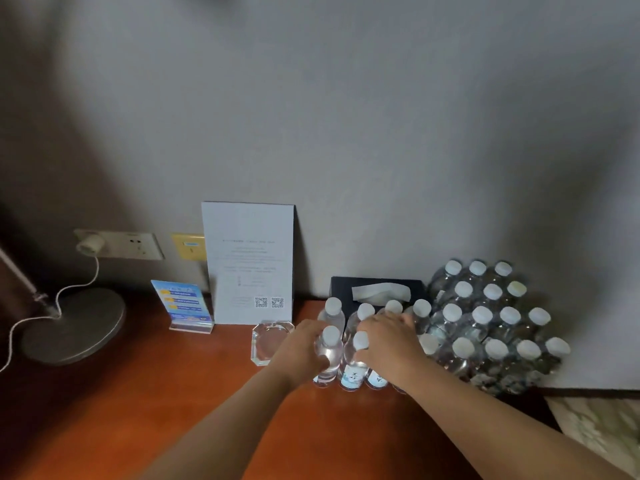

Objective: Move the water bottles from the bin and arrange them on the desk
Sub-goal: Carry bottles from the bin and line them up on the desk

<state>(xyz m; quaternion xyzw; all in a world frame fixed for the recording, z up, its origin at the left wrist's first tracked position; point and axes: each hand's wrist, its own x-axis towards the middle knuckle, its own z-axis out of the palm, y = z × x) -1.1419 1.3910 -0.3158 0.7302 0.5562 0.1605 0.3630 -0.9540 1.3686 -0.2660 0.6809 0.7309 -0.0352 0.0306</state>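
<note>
Squaring up the front row on the surface (173, 393).
My left hand (301, 344) grips a bottle (328, 355); my right hand (388, 341) seemingly cups its neighbours, closing gaps.

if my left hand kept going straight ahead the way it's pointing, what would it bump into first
The left hand grips a front-row bottle and points up-right toward the wall. First would probably be the back-row bottle right behind it; depth is hard to judge.

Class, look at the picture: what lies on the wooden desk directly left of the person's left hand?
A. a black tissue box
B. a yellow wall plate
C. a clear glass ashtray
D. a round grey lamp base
C: the clear glass ashtray sits on the orange-brown wooden desk right beside the left hand.
</note>
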